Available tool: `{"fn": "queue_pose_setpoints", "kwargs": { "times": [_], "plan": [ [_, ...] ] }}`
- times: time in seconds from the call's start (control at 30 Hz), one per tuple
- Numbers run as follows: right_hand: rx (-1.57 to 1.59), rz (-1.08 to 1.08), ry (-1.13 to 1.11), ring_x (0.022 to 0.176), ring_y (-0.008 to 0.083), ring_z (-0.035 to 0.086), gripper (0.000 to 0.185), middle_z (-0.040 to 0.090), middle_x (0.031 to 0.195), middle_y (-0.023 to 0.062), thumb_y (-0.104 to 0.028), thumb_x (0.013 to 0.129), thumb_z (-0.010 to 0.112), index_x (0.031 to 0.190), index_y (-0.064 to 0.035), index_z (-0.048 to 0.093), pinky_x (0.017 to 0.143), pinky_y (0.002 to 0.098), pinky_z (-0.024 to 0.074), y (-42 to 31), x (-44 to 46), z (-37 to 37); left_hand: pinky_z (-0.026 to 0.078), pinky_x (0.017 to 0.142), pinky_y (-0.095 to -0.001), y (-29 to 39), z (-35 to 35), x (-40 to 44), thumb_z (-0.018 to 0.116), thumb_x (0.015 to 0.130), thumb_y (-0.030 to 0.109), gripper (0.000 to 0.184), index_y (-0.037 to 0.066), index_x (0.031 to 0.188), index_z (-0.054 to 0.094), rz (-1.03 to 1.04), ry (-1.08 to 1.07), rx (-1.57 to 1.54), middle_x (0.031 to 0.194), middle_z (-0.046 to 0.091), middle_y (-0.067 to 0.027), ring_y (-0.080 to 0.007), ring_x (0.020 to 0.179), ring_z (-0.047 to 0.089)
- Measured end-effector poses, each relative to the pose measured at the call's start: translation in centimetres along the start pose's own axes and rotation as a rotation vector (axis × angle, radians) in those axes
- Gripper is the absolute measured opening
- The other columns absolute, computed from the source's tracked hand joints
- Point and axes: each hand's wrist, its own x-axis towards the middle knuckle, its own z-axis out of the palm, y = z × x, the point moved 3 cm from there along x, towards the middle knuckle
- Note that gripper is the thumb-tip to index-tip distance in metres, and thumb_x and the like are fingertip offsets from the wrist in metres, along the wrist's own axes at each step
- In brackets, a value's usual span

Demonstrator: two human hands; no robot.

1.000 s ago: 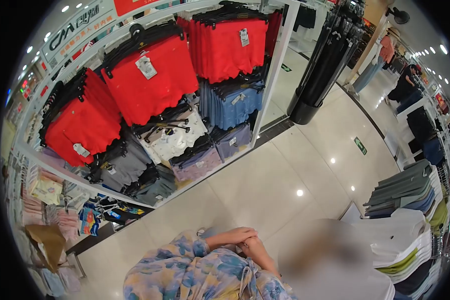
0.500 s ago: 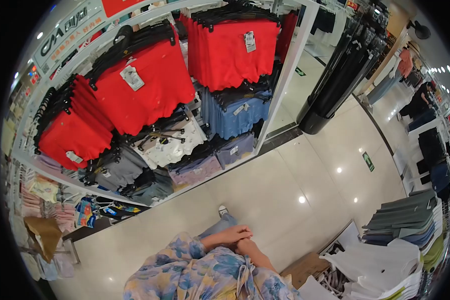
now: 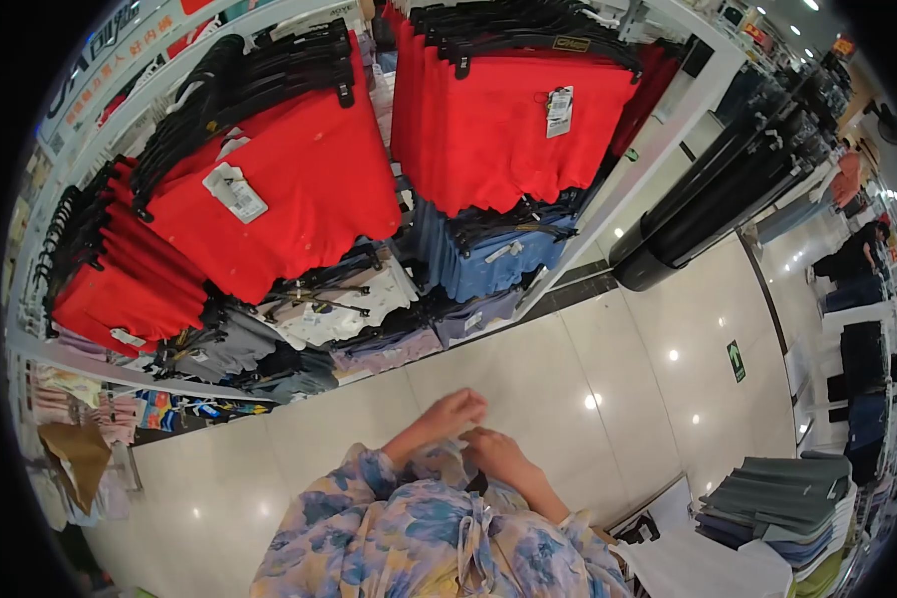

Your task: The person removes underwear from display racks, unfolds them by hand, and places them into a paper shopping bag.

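My left hand [image 3: 455, 411] is in front of my body at the lower middle, its fingers curled; whether anything is in them is too small to tell. Close beside it, slightly lower and to the right, is my right hand [image 3: 495, 453], fingers bent, a small gap between the two. Both hands are over the flowered blue and yellow clothing [image 3: 419, 538] on my body. Beyond them stands a white-framed rack with red garments [image 3: 279, 189] on black hangers, another red group [image 3: 518, 130] with a white tag, and blue garments [image 3: 503, 259] below.
A black column [image 3: 713, 199] stands right of the rack. Grey folded-looking garments [image 3: 777, 493] and a white garment [image 3: 708, 558] hang at the lower right. A brown item [image 3: 75, 463] is at the far left. A person in dark clothes [image 3: 852, 254] is in the distance. Pale tiles [image 3: 528, 369] cover the floor.
The rack appears larger and nearer. My hands, touching before, are now slightly apart and raised. The shoe seen before is out of sight, and the view has shifted.
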Motion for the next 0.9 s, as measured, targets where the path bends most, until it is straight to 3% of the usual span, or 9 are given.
{"fn": "queue_pose_setpoints", "kwargs": {
  "times": [0.1,0.2,0.3,0.43,0.5,0.73,0.9],
  "plan": [
    [0.116,-0.086,0.226,0.086,0.0321,0.060,0.024,0.062,0.095,0.0151,-0.013,0.077,0.062,0.100,-0.0049,0.062,0.075,0.0387,0.0482,1.9,2.2,-4.9,0.046,0.079,-0.0245,3.8,-3.5,3.6,0.052,0.093,0.022,0.027,0.006,0.114,0.049,0.149,0.142,-0.132,0.099,0.057,-0.0045,-0.0120,0.091,0.057],
    [0.171,-0.077,0.409,0.090,0.0347,0.058,0.025,0.060,0.099,0.0146,-0.011,0.078,0.062,0.102,-0.0054,0.059,0.077,0.0396,0.0477,5.2,4.7,-10.3,0.046,0.080,-0.0266,6.3,-7.1,7.9,0.055,0.090,0.019,0.046,0.010,0.129,0.032,0.174,0.381,-0.149,0.108,0.055,-0.0092,-0.0150,0.092,0.058],
    [0.051,-0.118,0.614,0.100,0.0363,0.052,0.041,0.053,0.110,0.0170,-0.002,0.073,0.065,0.112,-0.0035,0.053,0.083,0.0397,0.0447,9.8,8.4,-15.9,0.046,0.080,-0.0326,7.3,-10.7,13.1,0.060,0.087,0.018,0.067,0.014,0.136,0.014,0.216,0.588,-0.223,0.114,0.055,-0.0130,-0.0177,0.094,0.058],
    [-0.103,-0.211,0.800,0.109,0.0386,0.044,0.056,0.044,0.119,0.0187,0.002,0.070,0.065,0.122,-0.0037,0.045,0.089,0.0419,0.0409,11.5,13.7,-24.0,0.044,0.086,-0.0362,10.7,-11.1,16.6,0.058,0.087,0.014,0.071,0.016,0.138,0.008,0.126,0.671,-0.308,0.119,0.054,-0.0150,-0.0211,0.099,0.058],
    [-0.219,-0.250,0.888,0.109,0.0393,0.044,0.062,0.043,0.119,0.0186,0.001,0.068,0.065,0.125,-0.0050,0.042,0.090,0.0427,0.0409,12.6,16.1,-26.5,0.044,0.086,-0.0360,9.8,-11.2,18.3,0.057,0.088,0.013,0.070,0.017,0.138,0.009,0.163,0.695,-0.348,0.118,0.054,-0.0146,-0.0206,0.099,0.058],
    [-0.329,-0.305,0.795,0.103,0.0390,0.048,0.059,0.044,0.117,0.0181,-0.002,0.066,0.068,0.119,-0.0048,0.043,0.086,0.0428,0.0423,15.2,21.6,-28.5,0.044,0.089,-0.0351,9.5,-9.6,18.9,0.052,0.089,0.008,0.056,0.023,0.132,0.019,0.353,0.792,-0.345,0.119,0.053,-0.0136,-0.0212,0.105,0.056],
    [-0.236,-0.276,0.771,0.099,0.0371,0.050,0.053,0.047,0.114,0.0167,-0.005,0.066,0.070,0.112,-0.0045,0.044,0.077,0.0427,0.0427,15.4,21.9,-27.9,0.043,0.090,-0.0346,9.3,-8.7,18.3,0.051,0.090,0.007,0.052,0.022,0.130,0.023,0.267,0.863,-0.393,0.120,0.053,-0.0124,-0.0207,0.106,0.056]
  ]
}}
